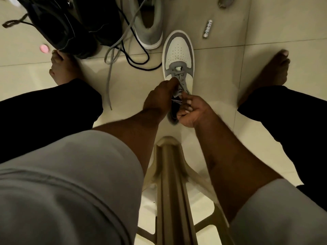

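Your left hand (pixel 161 97) pinched the lace (pixel 177 93) on the sneaker (pixel 177 50), your right hand (pixel 192 110) curled tight, gripping the lace end, sneaker on the floor (pixel 221 82).

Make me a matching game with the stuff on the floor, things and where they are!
1 white and grey sneaker
2 small silver battery
3 round pink cap

a beside the toes of the bare left foot
b held at its laces by the left hand and right hand
c on the tile, right of the sneaker's toe

Pairs: 1-b, 2-c, 3-a
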`<state>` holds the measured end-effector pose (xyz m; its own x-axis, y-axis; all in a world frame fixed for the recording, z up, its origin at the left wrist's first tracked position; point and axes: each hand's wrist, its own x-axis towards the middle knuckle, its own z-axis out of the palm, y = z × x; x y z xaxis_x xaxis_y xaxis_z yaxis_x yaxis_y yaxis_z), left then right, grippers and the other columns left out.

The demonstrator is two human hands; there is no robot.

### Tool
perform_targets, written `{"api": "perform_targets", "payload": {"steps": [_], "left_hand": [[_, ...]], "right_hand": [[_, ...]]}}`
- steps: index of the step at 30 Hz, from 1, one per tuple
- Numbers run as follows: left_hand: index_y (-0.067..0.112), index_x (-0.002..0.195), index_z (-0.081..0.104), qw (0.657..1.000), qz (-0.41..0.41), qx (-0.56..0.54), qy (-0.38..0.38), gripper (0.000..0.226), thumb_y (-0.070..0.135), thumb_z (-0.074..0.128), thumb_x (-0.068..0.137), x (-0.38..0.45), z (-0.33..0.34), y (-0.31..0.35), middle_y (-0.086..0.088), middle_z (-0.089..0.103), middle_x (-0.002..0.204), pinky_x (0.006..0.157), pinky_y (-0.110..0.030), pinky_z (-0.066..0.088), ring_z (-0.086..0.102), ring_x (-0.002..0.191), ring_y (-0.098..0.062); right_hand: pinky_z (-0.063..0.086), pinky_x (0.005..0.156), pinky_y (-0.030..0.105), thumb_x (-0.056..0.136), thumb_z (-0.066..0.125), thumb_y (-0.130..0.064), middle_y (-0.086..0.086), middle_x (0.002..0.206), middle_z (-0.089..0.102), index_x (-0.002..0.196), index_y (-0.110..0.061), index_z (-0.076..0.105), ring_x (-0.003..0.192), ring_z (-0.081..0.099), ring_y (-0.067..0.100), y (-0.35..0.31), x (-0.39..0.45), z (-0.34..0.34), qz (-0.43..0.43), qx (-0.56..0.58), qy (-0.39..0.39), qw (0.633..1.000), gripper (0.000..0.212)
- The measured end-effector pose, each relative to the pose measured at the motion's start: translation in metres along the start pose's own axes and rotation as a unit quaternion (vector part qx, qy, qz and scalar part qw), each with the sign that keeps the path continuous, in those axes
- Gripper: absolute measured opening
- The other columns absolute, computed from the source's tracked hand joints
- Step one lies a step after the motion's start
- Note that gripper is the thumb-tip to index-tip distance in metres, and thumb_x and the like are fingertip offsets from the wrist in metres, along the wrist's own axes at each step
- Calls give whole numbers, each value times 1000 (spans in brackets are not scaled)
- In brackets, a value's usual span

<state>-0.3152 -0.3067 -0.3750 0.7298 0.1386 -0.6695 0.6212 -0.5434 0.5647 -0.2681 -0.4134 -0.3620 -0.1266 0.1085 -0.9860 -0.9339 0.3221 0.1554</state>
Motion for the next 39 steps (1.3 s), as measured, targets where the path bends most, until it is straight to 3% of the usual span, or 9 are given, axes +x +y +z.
{"api": "perform_targets", "payload": {"steps": [5, 10, 13, 15, 18, 21, 30, 35, 39], "left_hand": [[16, 126, 48, 998, 28, 41, -37, 50, 22, 70, 82, -2, 3, -4, -9, 48, 126, 76, -44, 50, 58, 101, -37], [9, 119, 56, 987, 45, 152, 29, 25, 15, 49, 95, 12, 4, 13, -12, 48, 127, 74, -40, 44, 55, 105, -37], [6, 118, 60, 990, 42, 130, 26, 26, 13, 47, 96, 15, 4, 12, -13, 53, 125, 80, -35, 43, 57, 107, -35], [7, 114, 63, 993, 23, 115, 32, 25, 14, 51, 94, 14, 3, 14, -13, 56, 122, 83, -35, 44, 58, 106, -34], [6, 97, 65, 998, -31, 8, 61, 13, 15, 57, 91, 14, 1, 14, -13, 65, 103, 81, -35, 50, 62, 95, -30], [12, 84, 61, 974, -104, -158, 122, 9, 18, 64, 90, 12, -2, 11, -7, 67, 88, 79, -37, 55, 64, 85, -23], [15, 133, 48, 998, 36, 22, 50, 39, 14, 51, 94, 9, 5, -4, -11, 50, 132, 83, -45, 52, 58, 107, -32], [2, 108, 63, 991, 63, 67, 98, 21, 7, 54, 89, 20, 8, 2, -18, 61, 108, 83, -43, 47, 55, 101, -35], [11, 105, 67, 988, -87, -71, 103, 20, 10, 51, 94, 27, -1, 12, -9, 66, 108, 81, -30, 48, 60, 100, -25]], "right_hand": [[16, 26, 14, 101, 43, -29, -8, 32, 34, 67, -18, 43, 22, 22, 6, 6, 1, -2, 2, 9, -29, 1000, 35], [24, 33, 13, 95, 54, -19, -6, 44, 42, 74, -20, 55, 29, 31, 5, -10, -1, -21, -123, -183, 44, 974, 21], [48, 62, 26, 82, 69, -9, 0, 81, 62, 90, -24, 66, 68, 57, 11, -18, 9, -35, -361, -366, 139, 846, 16], [53, 77, 31, 75, 76, -11, 4, 105, 64, 101, -24, 64, 90, 61, 17, -15, 15, -32, -396, -488, 108, 770, 31], [52, 77, 36, 78, 71, -16, 4, 100, 67, 96, -15, 65, 90, 63, 24, -12, 22, -21, -428, -604, 152, 655, 19], [50, 74, 38, 85, 64, -17, 5, 96, 66, 91, -12, 61, 88, 62, 27, -16, 24, -19, -446, -626, 172, 616, 8], [41, 63, 31, 84, 65, -16, 12, 109, 58, 113, -10, 59, 84, 62, 33, -14, 29, -4, -543, -706, 127, 437, 30], [39, 65, 30, 86, 60, -10, 13, 99, 63, 103, -7, 63, 82, 62, 35, -20, 26, -7, -545, -690, 129, 458, 18], [38, 65, 28, 89, 59, -10, 12, 93, 67, 98, -6, 60, 84, 63, 33, -31, 21, 1, -530, -679, 114, 496, 10]]}}
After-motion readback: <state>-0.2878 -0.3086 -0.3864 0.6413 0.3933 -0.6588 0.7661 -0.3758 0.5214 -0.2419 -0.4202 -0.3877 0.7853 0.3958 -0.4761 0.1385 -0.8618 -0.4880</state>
